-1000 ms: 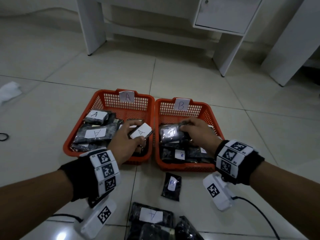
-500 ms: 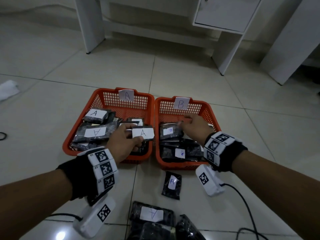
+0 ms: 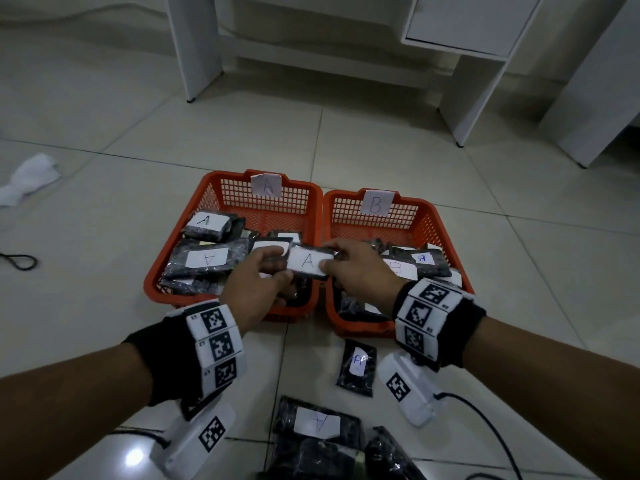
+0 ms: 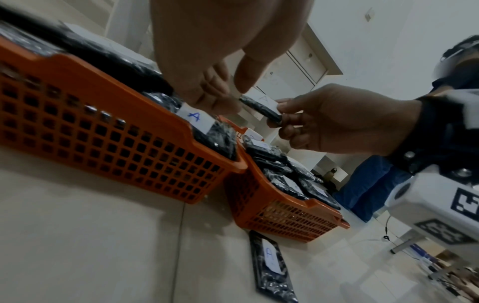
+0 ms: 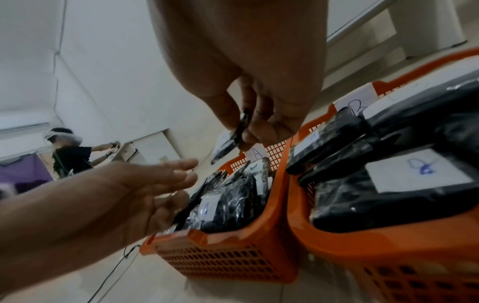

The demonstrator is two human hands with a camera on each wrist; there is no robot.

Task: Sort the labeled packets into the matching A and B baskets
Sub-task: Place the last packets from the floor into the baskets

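Two orange baskets stand side by side on the floor: basket A point(image 3: 228, 183) on the left and basket B point(image 3: 434, 211) on the right, both holding several black packets with white labels. A black packet labelled A point(image 3: 308, 261) hangs over the right edge of basket A. My right hand point(image 3: 329, 263) pinches its right end between thumb and fingers, as the right wrist view shows point(image 5: 243, 127). My left hand point(image 3: 277, 265) sits at the packet's left end with fingers straight and loose point(image 5: 181, 180). In the left wrist view the packet point(image 4: 261, 109) shows edge-on.
One loose packet labelled A point(image 3: 356, 367) lies on the tiles in front of basket B. A pile of packets point(image 3: 318, 424) lies nearer to me. White desk legs point(image 3: 194, 46) stand behind the baskets. A white cloth point(image 3: 27, 178) and a black cord point(image 3: 20, 263) lie at left.
My right hand let go of a packet in basket B and crossed left to pinch the A packet. My left hand, which held that packet, has loosened its fingers.
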